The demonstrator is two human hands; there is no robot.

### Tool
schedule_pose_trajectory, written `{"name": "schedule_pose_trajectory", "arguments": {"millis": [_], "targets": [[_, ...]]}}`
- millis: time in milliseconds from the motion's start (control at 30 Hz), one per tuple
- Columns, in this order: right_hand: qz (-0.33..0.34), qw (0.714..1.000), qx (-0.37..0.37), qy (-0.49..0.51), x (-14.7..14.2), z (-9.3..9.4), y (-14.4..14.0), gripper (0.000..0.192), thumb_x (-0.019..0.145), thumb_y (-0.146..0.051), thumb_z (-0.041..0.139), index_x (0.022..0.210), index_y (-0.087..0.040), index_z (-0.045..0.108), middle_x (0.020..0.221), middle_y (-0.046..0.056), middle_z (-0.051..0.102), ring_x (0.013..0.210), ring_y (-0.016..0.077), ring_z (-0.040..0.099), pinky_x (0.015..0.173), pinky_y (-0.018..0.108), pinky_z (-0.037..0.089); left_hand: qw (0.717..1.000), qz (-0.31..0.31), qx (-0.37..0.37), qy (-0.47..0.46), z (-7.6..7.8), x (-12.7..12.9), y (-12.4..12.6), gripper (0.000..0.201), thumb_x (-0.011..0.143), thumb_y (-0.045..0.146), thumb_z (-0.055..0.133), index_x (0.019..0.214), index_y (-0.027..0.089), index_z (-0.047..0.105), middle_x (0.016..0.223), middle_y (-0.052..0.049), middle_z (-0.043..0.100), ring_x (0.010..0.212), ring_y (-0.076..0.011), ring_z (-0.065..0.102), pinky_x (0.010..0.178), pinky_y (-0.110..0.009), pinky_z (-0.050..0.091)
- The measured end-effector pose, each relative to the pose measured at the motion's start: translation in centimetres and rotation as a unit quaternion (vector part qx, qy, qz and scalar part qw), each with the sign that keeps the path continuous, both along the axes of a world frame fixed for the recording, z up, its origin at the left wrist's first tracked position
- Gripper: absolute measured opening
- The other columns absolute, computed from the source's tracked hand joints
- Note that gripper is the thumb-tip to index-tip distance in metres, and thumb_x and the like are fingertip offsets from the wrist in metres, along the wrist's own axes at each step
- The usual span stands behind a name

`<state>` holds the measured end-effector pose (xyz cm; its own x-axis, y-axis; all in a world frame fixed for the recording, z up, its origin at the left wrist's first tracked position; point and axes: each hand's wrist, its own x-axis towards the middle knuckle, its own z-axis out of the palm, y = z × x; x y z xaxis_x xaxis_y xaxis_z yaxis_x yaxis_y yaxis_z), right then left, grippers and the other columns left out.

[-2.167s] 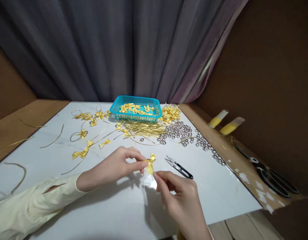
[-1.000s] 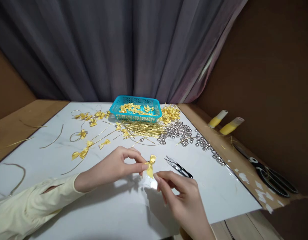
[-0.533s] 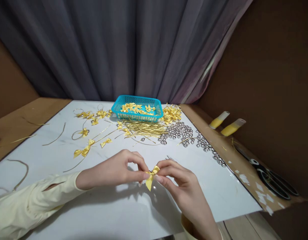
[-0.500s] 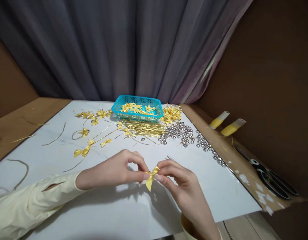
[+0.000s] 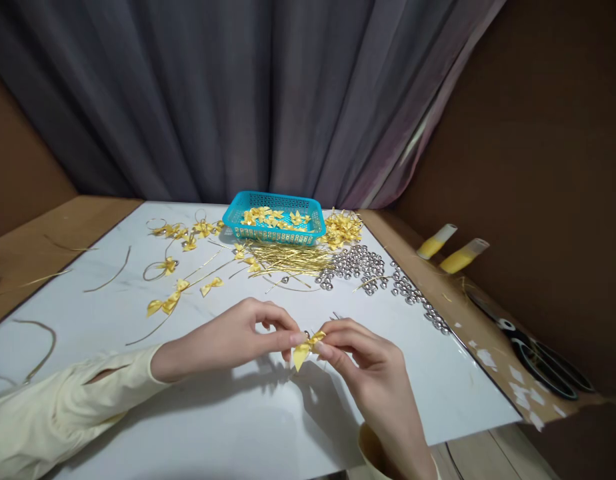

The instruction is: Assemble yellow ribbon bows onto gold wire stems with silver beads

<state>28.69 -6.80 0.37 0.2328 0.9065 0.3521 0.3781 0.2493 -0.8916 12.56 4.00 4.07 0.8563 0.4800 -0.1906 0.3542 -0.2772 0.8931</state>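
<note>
A yellow ribbon bow [image 5: 303, 353] is held above the white board between my two hands. My left hand [image 5: 258, 333] pinches it from the left with thumb and index finger. On the other side, the thumb and fingers of my right hand [image 5: 361, 357] are closed on the bow's right loop. A small dark, shiny bit shows at the top of the bow by my left fingertips; I cannot make out what it is. Beyond my hands lie a pile of gold cords [image 5: 288, 258] and many small silver rings [image 5: 358, 261]. A loose yellow bow [image 5: 211, 286] rests left of them.
A turquoise basket [image 5: 278, 237] with yellow bows stands at the back, a bow heap [image 5: 343, 228] beside it. Black-handled scissors [image 5: 538, 360], paper scraps and two yellow-filled tubes [image 5: 463, 256] lie on the right. Bows threaded on cords [image 5: 168, 301] and loose cords lie left.
The bow has turned and risen slightly between my fingers, its tail now shorter in view. A dark shiny bit has come into sight at its top. My right hand has shifted slightly right.
</note>
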Motion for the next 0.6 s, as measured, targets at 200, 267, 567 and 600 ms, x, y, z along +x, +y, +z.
{"name": "schedule_pose_trajectory", "arguments": {"millis": [200, 267, 567, 600], "targets": [[-0.011, 1.000, 0.012, -0.012, -0.15, 0.07, -0.07, 0.014, 0.080, -0.018, 0.061, 0.069, -0.019, 0.068, 0.072, 0.005, 0.067, 0.068, 0.0168, 0.062, 0.063, 0.028, 0.048, 1.000, 0.015, -0.008, -0.002, -0.47, 0.17, 0.00, 0.023, 0.081, 0.037, 0.056, 0.077, 0.017, 0.067, 0.072, 0.000, 0.065, 0.072, -0.0141, 0.057, 0.068, -0.023, 0.042], [-0.014, 1.000, 0.017, -0.012, -0.26, 0.06, -0.04, 0.014, 0.080, -0.017, 0.061, 0.068, -0.019, 0.068, 0.072, 0.004, 0.067, 0.067, 0.0166, 0.062, 0.062, 0.028, 0.048, 1.000, 0.020, -0.011, -0.002, -0.57, 0.23, 0.01, 0.022, 0.080, 0.037, 0.057, 0.078, 0.018, 0.067, 0.072, 0.000, 0.065, 0.071, -0.0140, 0.056, 0.067, -0.023, 0.042], [-0.014, 0.999, 0.029, -0.002, -0.17, -0.04, -0.06, 0.013, 0.079, -0.015, 0.061, 0.068, -0.019, 0.067, 0.072, 0.004, 0.066, 0.067, 0.0160, 0.061, 0.061, 0.027, 0.048, 1.000, 0.013, -0.005, 0.000, -0.51, 0.17, 0.09, 0.022, 0.078, 0.038, 0.059, 0.081, 0.019, 0.068, 0.077, 0.000, 0.066, 0.075, -0.0149, 0.056, 0.068, -0.023, 0.040], [-0.013, 0.999, 0.030, -0.004, -0.17, -0.04, -0.06, 0.013, 0.079, -0.015, 0.061, 0.068, -0.019, 0.067, 0.072, 0.003, 0.066, 0.067, 0.0158, 0.061, 0.061, 0.027, 0.047, 1.000, 0.012, -0.008, 0.000, -0.52, 0.16, 0.12, 0.022, 0.078, 0.038, 0.059, 0.081, 0.018, 0.068, 0.076, 0.000, 0.066, 0.074, -0.0148, 0.056, 0.068, -0.023, 0.040]]}}
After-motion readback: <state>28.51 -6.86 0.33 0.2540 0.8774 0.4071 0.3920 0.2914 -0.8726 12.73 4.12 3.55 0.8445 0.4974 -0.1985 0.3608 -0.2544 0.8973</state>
